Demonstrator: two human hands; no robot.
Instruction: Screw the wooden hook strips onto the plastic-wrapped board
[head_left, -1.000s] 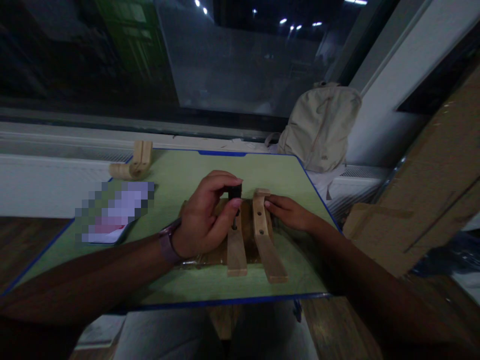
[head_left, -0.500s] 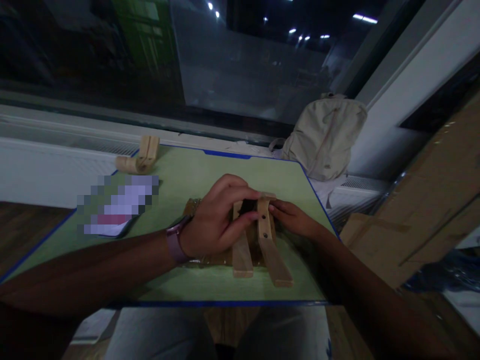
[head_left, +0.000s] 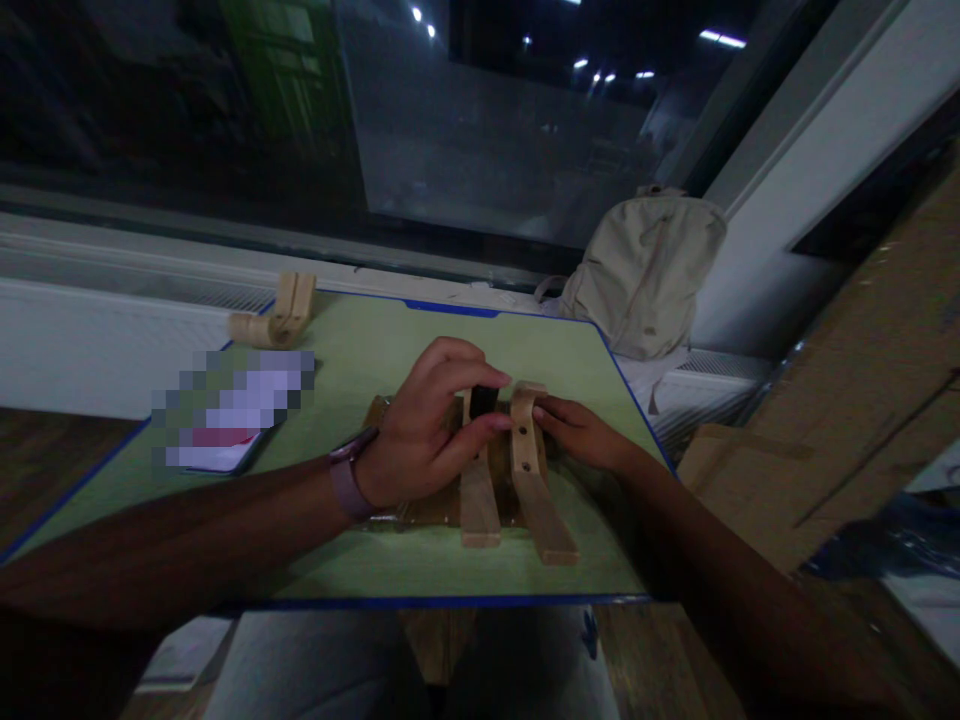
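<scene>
Two bent light-wood pieces lie side by side over a brown, tape-wrapped packet (head_left: 435, 512) on a green tabletop. My right hand (head_left: 581, 432) grips the upper end of the right wooden piece (head_left: 529, 470), which has two dark screw holes. My left hand (head_left: 427, 425), with a watch on its wrist, curls over the left wooden piece (head_left: 480, 505). Between its thumb and forefinger shows a small black block (head_left: 484, 401); its far side is hidden. The left fingertips sit just left of the right piece.
On the table's left are a phone (head_left: 225, 448), partly pixelated, and another bent wooden piece (head_left: 289, 312) at the back corner. A beige backpack (head_left: 645, 270) leans by the window behind the table. Cardboard (head_left: 840, 400) stands to the right.
My left fingertips have drawn slightly left, away from the right wooden piece, and the black block shows more plainly. My right hand keeps its grip. The view has shifted slightly.
</scene>
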